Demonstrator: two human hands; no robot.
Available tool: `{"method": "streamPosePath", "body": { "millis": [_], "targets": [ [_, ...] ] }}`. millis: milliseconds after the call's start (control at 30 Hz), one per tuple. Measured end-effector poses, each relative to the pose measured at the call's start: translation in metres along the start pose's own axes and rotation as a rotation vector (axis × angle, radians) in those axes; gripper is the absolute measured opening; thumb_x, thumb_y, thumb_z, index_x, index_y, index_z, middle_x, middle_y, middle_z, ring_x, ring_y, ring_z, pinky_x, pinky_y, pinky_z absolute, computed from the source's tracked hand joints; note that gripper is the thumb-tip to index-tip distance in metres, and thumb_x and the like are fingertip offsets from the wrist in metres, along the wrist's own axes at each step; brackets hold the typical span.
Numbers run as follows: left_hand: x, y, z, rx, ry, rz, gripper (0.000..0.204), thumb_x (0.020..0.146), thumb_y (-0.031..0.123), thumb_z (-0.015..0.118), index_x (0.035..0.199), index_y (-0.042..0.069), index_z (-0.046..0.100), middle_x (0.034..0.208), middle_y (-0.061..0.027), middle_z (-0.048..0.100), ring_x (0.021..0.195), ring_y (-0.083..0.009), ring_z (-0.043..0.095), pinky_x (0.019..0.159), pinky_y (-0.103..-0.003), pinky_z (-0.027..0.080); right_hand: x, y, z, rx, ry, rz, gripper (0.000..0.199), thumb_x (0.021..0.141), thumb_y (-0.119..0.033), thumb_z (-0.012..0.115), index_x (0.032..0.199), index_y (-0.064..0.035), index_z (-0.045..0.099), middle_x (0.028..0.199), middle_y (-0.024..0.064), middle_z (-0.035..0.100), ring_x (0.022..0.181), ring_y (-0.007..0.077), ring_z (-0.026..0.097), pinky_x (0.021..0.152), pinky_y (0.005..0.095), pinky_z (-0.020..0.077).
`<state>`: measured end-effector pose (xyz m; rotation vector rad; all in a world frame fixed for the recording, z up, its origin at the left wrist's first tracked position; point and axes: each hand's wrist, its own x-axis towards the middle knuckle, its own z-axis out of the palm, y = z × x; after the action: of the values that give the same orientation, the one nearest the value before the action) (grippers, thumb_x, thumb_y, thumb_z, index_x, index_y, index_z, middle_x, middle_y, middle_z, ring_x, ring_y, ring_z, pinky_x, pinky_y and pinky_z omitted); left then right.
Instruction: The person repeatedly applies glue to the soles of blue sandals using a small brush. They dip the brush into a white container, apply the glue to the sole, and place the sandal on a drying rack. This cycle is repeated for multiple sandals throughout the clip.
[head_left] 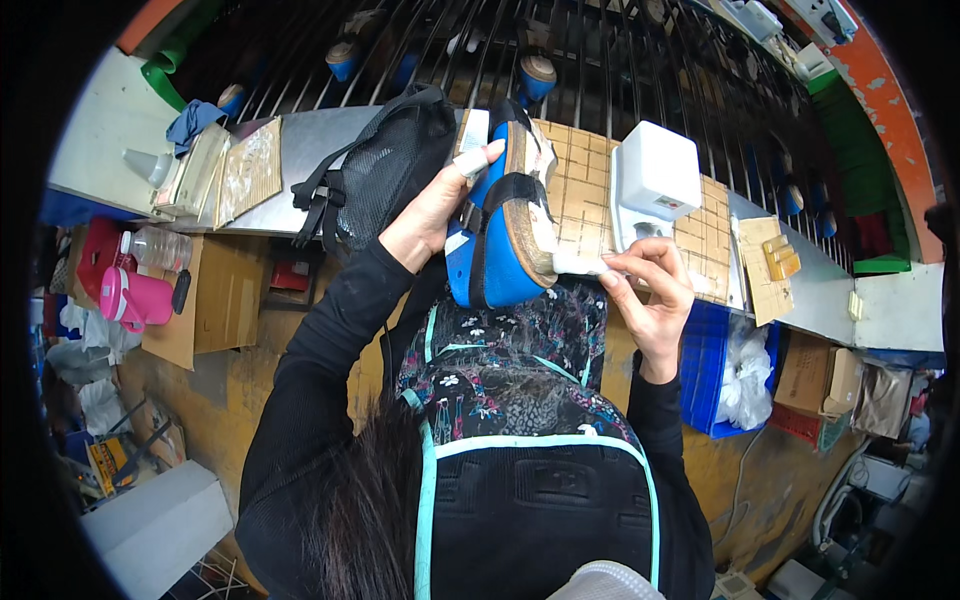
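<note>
My left hand (437, 207) grips a blue sandal (500, 225) with a black strap and tan sole edge, holding it on its side above my lap. A taped fingertip rests on the upper part of the sandal. My right hand (652, 283) pinches a small white piece (582, 264), perhaps a cloth or eraser block, pressed against the sole edge near the heel. The sandal hangs in front of the metal workbench (300, 150).
A black mesh bag (385, 170) lies on the bench beside my left hand. A white box device (655, 175) stands on a gridded mat (585, 190). A pink bottle (135, 298) and clear bottle sit at the left. A blue crate (705, 365) holds plastic bags at the right.
</note>
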<state>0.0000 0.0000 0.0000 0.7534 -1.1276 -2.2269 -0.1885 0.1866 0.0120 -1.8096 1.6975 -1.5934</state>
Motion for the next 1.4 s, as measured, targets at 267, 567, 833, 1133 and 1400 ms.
{"method": "streamPosePath", "body": {
  "millis": [267,567,833,1133,1400],
  "targets": [
    [-0.014,-0.017,0.0,-0.377,-0.066,-0.238,0.053,0.088,0.038,0.066,0.126,0.002,0.055,0.119,-0.015,0.063,0.104,-0.023,0.064,0.09,-0.039,0.055,0.024,-0.011,0.007,0.08,-0.041,-0.109,0.02,0.073,-0.005,0.08,0.093,-0.0045,0.074,0.086,0.0041,0.057,0.069,0.01,0.056,0.057,0.022,0.0442],
    [-0.046,-0.056,-0.026,-0.803,-0.684,-0.585,0.067,0.096,0.058,0.037,0.141,0.008,0.04,0.118,-0.0302,0.055,0.092,-0.0451,0.061,0.077,-0.048,0.054,0.052,-0.006,0.026,0.177,-0.319,-0.163,0.018,0.075,-0.007,0.079,0.092,-0.0024,0.074,0.091,0.006,0.057,0.079,0.0126,0.058,0.067,0.0241,0.0459],
    [-0.063,-0.079,-0.012,-0.967,-0.803,-0.679,0.086,0.087,0.073,0.037,0.144,0.009,0.032,0.119,-0.0328,0.044,0.093,-0.0424,0.046,0.063,-0.043,0.045,0.068,0.001,0.028,0.096,-0.441,-0.262,0.019,0.071,-0.012,0.081,0.089,-0.0064,0.076,0.085,0.0033,0.058,0.078,0.0139,0.055,0.067,0.0254,0.0442],
    [-0.049,-0.094,-0.008,-1.175,-0.963,-0.678,0.088,0.089,0.07,0.037,0.145,0.003,0.027,0.12,-0.0383,0.04,0.09,-0.0435,0.046,0.064,-0.043,0.046,0.077,0.001,0.012,-0.077,-0.479,-0.401,0.022,0.067,-0.012,0.082,0.088,-0.008,0.077,0.087,0.0038,0.058,0.078,0.0154,0.053,0.067,0.026,0.047],
    [-0.015,-0.063,-0.04,-0.767,-0.583,-0.342,0.085,0.09,0.064,0.046,0.142,-0.002,0.031,0.123,-0.0322,0.049,0.104,-0.0394,0.06,0.083,-0.042,0.057,0.046,-0.019,0.019,-0.522,0.002,-0.233,0.017,0.071,-0.019,0.079,0.087,-0.0152,0.075,0.085,-0.0012,0.058,0.073,0.0118,0.055,0.075,0.0321,0.0279]
  ]
}}
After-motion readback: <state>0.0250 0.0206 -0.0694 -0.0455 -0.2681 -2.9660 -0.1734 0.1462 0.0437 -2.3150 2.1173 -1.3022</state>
